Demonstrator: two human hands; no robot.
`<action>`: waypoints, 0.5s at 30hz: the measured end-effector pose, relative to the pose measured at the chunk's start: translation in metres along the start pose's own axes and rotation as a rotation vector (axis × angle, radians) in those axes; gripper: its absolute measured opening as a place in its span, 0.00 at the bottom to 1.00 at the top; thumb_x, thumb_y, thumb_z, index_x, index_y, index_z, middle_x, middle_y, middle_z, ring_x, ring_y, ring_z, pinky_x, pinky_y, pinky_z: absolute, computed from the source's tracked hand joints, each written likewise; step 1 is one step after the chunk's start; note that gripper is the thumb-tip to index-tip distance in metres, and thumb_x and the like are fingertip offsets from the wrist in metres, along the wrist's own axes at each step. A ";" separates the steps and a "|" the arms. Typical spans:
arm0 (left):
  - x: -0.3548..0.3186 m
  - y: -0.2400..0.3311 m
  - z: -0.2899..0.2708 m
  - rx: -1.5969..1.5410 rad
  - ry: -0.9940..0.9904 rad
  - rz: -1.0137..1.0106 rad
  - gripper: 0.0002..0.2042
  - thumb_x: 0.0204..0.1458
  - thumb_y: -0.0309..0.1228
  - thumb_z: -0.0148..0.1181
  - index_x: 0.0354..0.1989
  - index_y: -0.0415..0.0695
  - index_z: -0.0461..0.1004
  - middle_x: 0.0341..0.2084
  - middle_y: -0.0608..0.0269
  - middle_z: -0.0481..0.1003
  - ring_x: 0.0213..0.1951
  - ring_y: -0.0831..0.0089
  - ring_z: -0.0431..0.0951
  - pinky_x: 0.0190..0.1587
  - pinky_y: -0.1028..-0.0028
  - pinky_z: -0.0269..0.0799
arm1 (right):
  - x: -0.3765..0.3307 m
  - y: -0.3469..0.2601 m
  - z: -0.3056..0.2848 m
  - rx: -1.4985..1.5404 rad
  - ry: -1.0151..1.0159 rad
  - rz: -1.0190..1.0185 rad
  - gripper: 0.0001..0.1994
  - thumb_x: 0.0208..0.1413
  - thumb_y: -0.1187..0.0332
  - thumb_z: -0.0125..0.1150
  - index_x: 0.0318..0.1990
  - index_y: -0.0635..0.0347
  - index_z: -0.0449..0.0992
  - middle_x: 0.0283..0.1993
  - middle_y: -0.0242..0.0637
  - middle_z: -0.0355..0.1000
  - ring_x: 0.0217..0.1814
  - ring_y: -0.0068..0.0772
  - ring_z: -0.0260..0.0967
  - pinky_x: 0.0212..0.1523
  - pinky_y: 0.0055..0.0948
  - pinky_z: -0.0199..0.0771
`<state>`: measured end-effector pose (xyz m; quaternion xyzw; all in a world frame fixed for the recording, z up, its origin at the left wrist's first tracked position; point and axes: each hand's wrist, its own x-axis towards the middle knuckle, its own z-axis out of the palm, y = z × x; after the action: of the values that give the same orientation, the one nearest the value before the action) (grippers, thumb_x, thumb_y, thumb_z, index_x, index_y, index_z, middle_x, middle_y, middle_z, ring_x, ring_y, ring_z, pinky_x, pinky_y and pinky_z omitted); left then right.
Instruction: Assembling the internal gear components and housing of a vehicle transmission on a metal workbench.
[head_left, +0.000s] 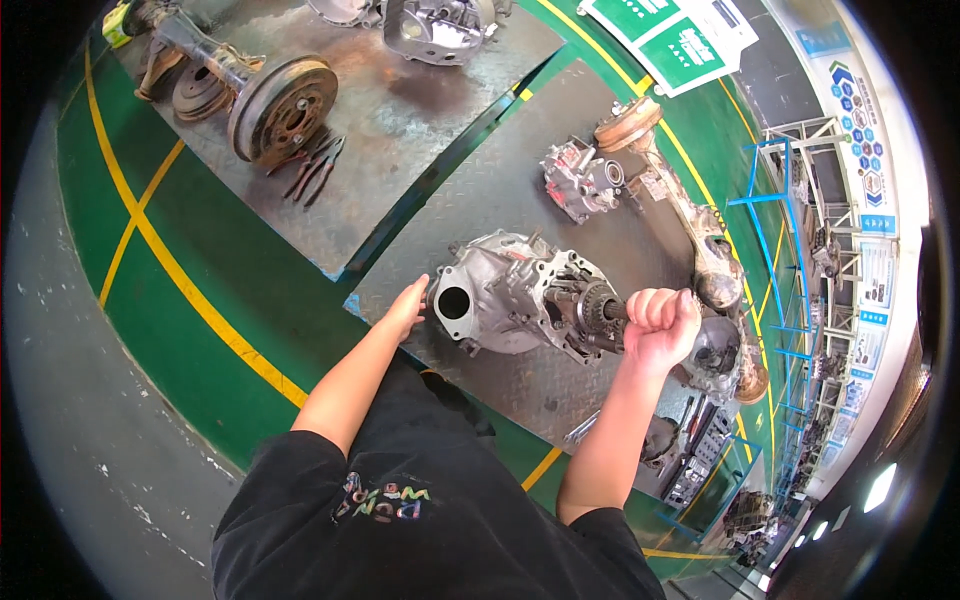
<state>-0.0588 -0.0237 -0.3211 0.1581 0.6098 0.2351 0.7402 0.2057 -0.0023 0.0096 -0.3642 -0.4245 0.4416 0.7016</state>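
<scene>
Heavy, rigid metal gearbox (520, 295) near platform (480, 190) front edge: left hand (408, 308) flat on housing, right hand (660, 322) fisted around shaft (612, 310).

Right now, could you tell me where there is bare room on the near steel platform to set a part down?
Bare plate lies between the gearbox and the smaller housing, and along the platform's far left edge. It is crowded right of the right hand, by the axle.
</scene>
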 end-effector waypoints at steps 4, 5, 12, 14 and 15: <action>-0.014 0.031 0.032 -0.037 -0.098 0.005 0.35 0.59 0.60 0.49 0.64 0.42 0.66 0.59 0.53 0.71 0.57 0.60 0.71 0.61 0.57 0.60 | 0.007 -0.004 -0.023 -0.040 -0.075 0.027 0.23 0.65 0.63 0.46 0.15 0.52 0.52 0.11 0.27 0.47 0.12 0.24 0.40 0.17 0.30 0.43; -0.015 0.033 0.034 -0.032 -0.065 0.013 0.35 0.59 0.60 0.49 0.61 0.40 0.69 0.56 0.53 0.74 0.56 0.62 0.71 0.61 0.60 0.61 | 0.006 -0.004 -0.026 -0.021 -0.114 0.029 0.23 0.65 0.63 0.47 0.15 0.52 0.53 0.11 0.27 0.47 0.12 0.24 0.40 0.17 0.30 0.42; 0.018 0.019 0.040 -0.108 0.025 -0.155 0.50 0.52 0.69 0.50 0.59 0.23 0.65 0.55 0.42 0.73 0.58 0.61 0.72 0.64 0.65 0.59 | 0.027 -0.012 -0.087 0.156 0.018 0.082 0.23 0.66 0.64 0.47 0.15 0.52 0.52 0.11 0.27 0.45 0.12 0.23 0.40 0.16 0.29 0.41; 0.058 -0.006 0.033 -0.097 0.116 -0.102 0.48 0.55 0.67 0.48 0.61 0.25 0.64 0.55 0.42 0.73 0.57 0.58 0.72 0.63 0.63 0.62 | 0.037 -0.011 -0.111 0.192 0.040 0.105 0.23 0.66 0.63 0.46 0.15 0.52 0.51 0.11 0.27 0.45 0.12 0.23 0.39 0.16 0.30 0.40; 0.060 -0.006 0.042 -0.145 0.118 -0.048 0.44 0.57 0.65 0.46 0.58 0.26 0.68 0.53 0.43 0.74 0.55 0.57 0.73 0.60 0.62 0.64 | 0.037 -0.013 -0.120 0.172 0.096 0.115 0.23 0.65 0.62 0.46 0.15 0.51 0.51 0.11 0.27 0.44 0.12 0.23 0.38 0.16 0.30 0.38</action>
<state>-0.0077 0.0057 -0.3657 0.0754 0.6372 0.2696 0.7180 0.3294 0.0111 -0.0135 -0.3472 -0.3295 0.4980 0.7231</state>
